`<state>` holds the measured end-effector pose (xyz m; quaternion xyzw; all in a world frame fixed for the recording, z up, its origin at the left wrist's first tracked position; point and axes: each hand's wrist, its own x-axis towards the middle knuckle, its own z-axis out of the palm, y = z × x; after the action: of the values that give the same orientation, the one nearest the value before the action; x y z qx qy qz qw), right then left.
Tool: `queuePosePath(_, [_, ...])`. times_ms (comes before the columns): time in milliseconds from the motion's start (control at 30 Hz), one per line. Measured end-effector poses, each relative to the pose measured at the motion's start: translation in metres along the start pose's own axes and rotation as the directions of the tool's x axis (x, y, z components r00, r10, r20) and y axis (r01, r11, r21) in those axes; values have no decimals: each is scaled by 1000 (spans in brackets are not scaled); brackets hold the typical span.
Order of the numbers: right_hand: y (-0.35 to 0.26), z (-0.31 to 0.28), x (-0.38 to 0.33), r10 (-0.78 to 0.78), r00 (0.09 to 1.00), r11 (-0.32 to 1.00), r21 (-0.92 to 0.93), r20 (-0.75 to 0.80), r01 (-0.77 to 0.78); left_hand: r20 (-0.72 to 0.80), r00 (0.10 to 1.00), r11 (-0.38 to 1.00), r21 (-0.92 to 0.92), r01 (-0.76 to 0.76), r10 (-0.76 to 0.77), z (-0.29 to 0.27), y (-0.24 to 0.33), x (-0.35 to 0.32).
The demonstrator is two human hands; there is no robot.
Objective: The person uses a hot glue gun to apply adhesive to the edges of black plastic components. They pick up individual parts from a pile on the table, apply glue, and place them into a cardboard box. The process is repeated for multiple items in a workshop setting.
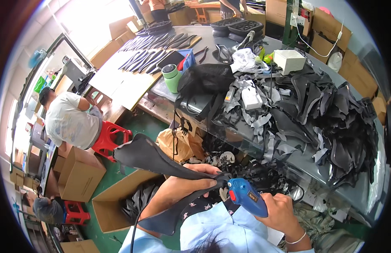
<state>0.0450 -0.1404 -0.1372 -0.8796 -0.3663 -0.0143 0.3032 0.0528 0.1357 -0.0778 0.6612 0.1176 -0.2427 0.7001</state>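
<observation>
I'm looking straight down at both hands working low in the frame, over the lap. My left hand (pixel 182 185) is clamped around a long black saddle-shaped cover (pixel 151 158), fingers wrapped over its narrow middle, with the wide end fanning out up and to the left and a second flap hanging down toward the light blue shirt (pixel 212 230). My right hand (pixel 282 215) is closed tight on the grip of a blue handheld power tool (pixel 246 196), its red button facing up, and the tool's nose is pressed right against the black cover just beside the left fingertips. A black cord (pixel 134 227) trails down from that spot past the left forearm. Below the cover, on the green floor, sits an open cardboard box (pixel 109 202) with dark pieces piled inside. Ahead of me is the grey work surface (pixel 296 162), and it's loaded: a big heap of black offcuts and cut pieces (pixel 330 118) on the right, a black mesh bag (pixel 204 78) near the middle, a green cup (pixel 172 76) beside it, a white box (pixel 289 61) further back. Rows of slim black parts (pixel 153 50) are laid out at the far left end. Off to the left, another person in a white shirt (pixel 69 122) sits on a red stool (pixel 111 139), well apart from my hands.
</observation>
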Motion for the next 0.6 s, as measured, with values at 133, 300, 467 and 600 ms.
queuePosePath(133, [-2,0,0,-28,999,999,-34,24,29,26,998,986,155,52,-57,-2,3,1])
queuePosePath(300, [-5,5,1,-51,999,999,-9,19,51,100,995,934,351,-59,26,-3,-12,14])
queuePosePath(467, [-9,7,3,-54,998,998,14,19,54,128,975,876,429,-222,184,1,-24,21])
queuePosePath(600, [-12,12,5,-70,997,994,82,-24,71,149,964,857,442,-264,220,4,-27,24])
